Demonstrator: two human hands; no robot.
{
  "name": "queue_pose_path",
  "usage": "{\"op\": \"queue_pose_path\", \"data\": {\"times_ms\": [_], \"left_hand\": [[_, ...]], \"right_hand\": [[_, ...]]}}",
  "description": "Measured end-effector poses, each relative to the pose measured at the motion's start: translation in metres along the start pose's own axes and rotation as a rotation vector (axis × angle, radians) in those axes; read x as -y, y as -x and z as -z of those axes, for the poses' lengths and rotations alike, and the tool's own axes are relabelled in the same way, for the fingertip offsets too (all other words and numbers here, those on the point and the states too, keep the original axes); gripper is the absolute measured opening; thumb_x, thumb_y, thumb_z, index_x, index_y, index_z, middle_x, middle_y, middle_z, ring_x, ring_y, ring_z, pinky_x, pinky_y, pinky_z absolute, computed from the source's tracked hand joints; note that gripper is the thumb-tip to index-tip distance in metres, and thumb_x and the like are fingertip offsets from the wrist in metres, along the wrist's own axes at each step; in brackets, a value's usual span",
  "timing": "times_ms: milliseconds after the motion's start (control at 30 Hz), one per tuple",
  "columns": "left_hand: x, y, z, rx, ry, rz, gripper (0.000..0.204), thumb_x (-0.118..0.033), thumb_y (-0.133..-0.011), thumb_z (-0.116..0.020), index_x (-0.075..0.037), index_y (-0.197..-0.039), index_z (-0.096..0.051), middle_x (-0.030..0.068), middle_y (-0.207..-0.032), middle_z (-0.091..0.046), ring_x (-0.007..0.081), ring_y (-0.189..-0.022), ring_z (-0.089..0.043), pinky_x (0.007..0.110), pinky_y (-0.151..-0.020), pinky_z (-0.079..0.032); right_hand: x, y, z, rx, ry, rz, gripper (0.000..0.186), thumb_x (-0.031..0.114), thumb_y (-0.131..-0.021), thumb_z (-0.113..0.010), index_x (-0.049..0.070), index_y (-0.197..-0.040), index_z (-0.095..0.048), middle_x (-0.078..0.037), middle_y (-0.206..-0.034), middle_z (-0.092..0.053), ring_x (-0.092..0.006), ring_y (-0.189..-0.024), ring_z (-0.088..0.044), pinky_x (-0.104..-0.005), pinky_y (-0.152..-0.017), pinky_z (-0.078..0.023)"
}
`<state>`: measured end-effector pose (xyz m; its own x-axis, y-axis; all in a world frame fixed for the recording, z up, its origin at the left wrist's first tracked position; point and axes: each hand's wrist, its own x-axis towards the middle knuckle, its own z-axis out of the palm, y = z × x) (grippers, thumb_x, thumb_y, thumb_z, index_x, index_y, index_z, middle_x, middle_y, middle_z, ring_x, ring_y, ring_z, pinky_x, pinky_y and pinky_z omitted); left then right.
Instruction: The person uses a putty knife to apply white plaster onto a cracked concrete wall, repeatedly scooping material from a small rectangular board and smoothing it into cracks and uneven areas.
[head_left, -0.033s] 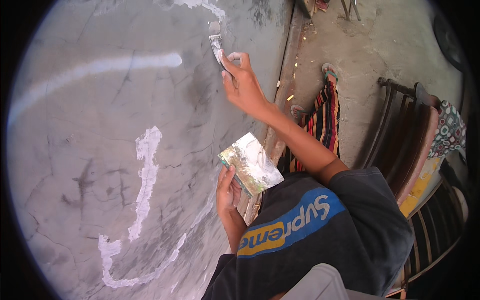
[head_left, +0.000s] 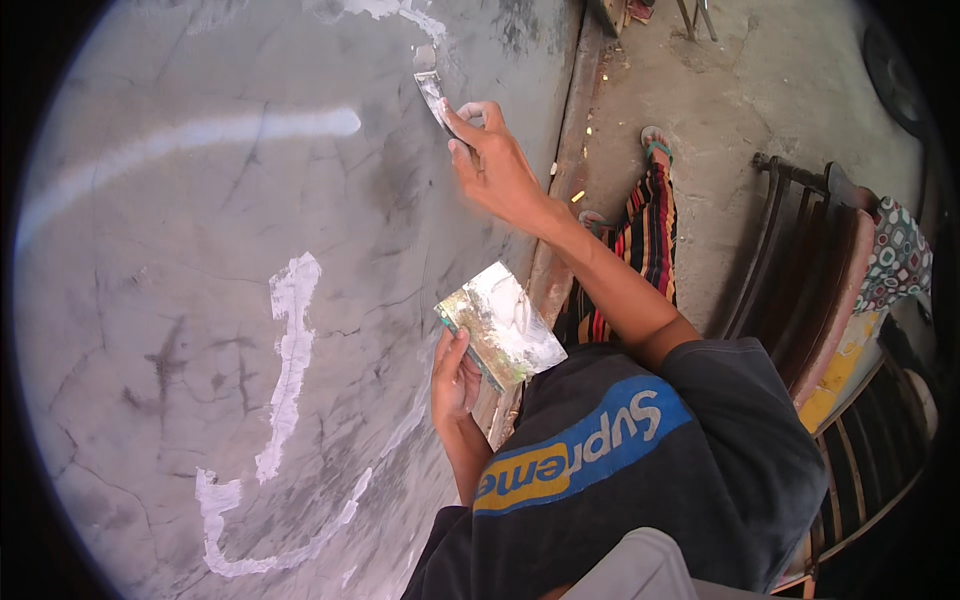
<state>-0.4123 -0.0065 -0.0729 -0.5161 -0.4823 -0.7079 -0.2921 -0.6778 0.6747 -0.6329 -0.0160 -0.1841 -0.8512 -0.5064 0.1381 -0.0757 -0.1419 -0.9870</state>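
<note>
At the grey wall, from where I stand, the right hand pinches the handle of a scraper between thumb and fingers, its blade seemingly against the surface just beside a white strip. The left hand is closed on one edge of a board, thumb on top, fingers partly hidden; the board bears white paste and sits well apart from the scraper, near the shirt. Caution: with only one edge gripped — a loosened thumb or a tilt could spill paste onto the shirt. Too steep a blade could leave ridges; uneven pressure could leave gaps.
</note>
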Motion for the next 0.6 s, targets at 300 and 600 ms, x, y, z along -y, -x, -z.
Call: {"op": "queue_pose_path", "data": {"times_ms": [300,600], "left_hand": [[-0.006,-0.006,-0.004,0.039,-0.016,-0.033,0.042,-0.017,-0.097,-0.047,0.003,-0.133,-0.038,0.0109,-0.125,-0.055,0.0145,-0.107,-0.059,0.028,-0.091,-0.048],[-0.006,-0.005,-0.008,0.032,-0.003,-0.03,0.044,-0.017,-0.098,-0.047,0.002,-0.135,-0.036,0.0106,-0.125,-0.055,0.014,-0.106,-0.059,0.027,-0.09,-0.048]], "right_hand": [[0.024,-0.062,0.068,0.194,0.168,-0.107,0.036,0.009,-0.088,-0.048,0.0,-0.121,-0.059,-0.017,-0.106,-0.052,-0.0272,-0.077,-0.057,-0.0367,-0.073,-0.047],[0.022,-0.036,0.069,0.363,0.195,-0.1,0.033,0.009,-0.09,-0.051,0.001,-0.121,-0.059,-0.008,-0.094,-0.052,-0.0159,-0.064,-0.049,-0.0315,-0.061,-0.043]]}}
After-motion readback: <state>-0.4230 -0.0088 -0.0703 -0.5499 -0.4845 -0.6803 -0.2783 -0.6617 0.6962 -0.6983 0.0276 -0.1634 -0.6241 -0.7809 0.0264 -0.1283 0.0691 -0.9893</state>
